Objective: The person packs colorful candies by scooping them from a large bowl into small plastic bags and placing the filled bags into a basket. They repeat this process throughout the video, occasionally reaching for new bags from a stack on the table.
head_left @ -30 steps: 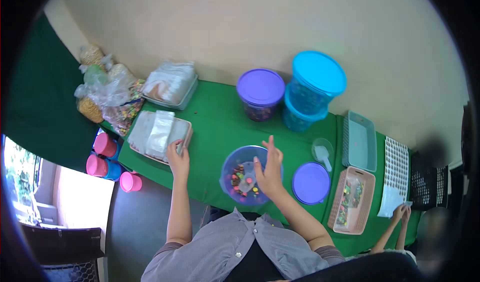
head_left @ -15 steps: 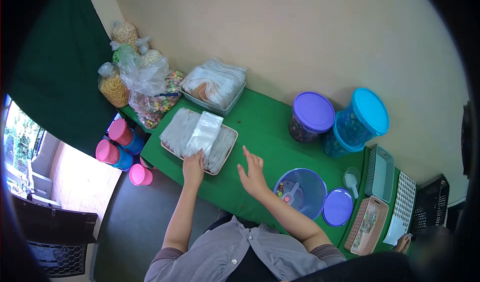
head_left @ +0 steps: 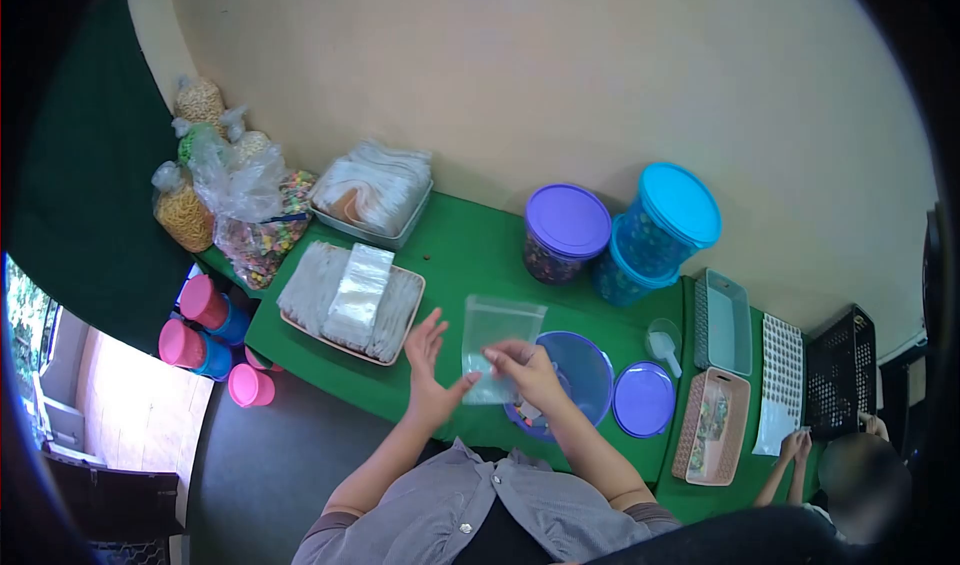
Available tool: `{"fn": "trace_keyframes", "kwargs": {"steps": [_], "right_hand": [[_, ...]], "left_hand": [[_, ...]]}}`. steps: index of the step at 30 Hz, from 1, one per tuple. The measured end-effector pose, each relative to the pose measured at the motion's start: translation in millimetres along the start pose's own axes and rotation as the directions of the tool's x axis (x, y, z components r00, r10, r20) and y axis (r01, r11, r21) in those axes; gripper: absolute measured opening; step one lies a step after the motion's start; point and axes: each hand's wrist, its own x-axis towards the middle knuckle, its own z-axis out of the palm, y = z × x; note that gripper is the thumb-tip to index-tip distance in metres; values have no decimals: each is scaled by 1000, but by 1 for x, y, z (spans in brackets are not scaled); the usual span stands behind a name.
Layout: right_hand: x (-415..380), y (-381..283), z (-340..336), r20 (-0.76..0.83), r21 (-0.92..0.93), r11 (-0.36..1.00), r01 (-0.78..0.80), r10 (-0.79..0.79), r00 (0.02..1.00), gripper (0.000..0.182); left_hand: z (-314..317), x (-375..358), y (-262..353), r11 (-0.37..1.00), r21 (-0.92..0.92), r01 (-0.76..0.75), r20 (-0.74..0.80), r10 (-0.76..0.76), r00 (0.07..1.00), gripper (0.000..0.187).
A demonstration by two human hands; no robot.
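A clear plastic zip bag (head_left: 505, 320) is pinched in my right hand (head_left: 530, 373), held up in front of my body. My left hand (head_left: 432, 383) is spread beside it, its thumb tip right at the bag's left edge. Just behind my right hand stands a clear round tub (head_left: 590, 385) with a purple rim, partly hidden by the hand and bag. Farther left, a tray (head_left: 408, 320) holds stacks of flat clear bags (head_left: 358, 295).
Purple-lidded (head_left: 568, 222) and blue-lidded tubs (head_left: 680, 205) stand by the wall. A purple lid (head_left: 644, 400), a scoop (head_left: 663, 345) and a pink basket (head_left: 737, 435) lie rightward. Snack bags (head_left: 240, 200) crowd the left corner. Another person's hands (head_left: 797, 445) show far right.
My left hand has left the bag stack and moved right, opening. My right hand, earlier empty, now holds a clear zip bag. The view has shifted right.
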Motion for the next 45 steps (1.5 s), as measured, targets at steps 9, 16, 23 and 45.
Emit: {"fn": "trace_keyframes", "kwargs": {"steps": [9,16,23,45], "right_hand": [[-58,-8,-45,-45,-371,920,128,-156,987,24],[-84,-22,-56,-400,24,959,282,-250,882,18],[-83,-17,-47,-345,-116,984,134,-166,924,16],[-85,-37,-46,-264,-345,936,-70,-25,964,10]], "left_hand": [[53,15,-1,717,-503,482,152,-475,867,49],[78,12,13,893,-252,372,143,-346,927,38],[88,5,15,995,-54,87,86,-82,993,20],[88,6,16,974,116,-196,391,136,910,69]]}}
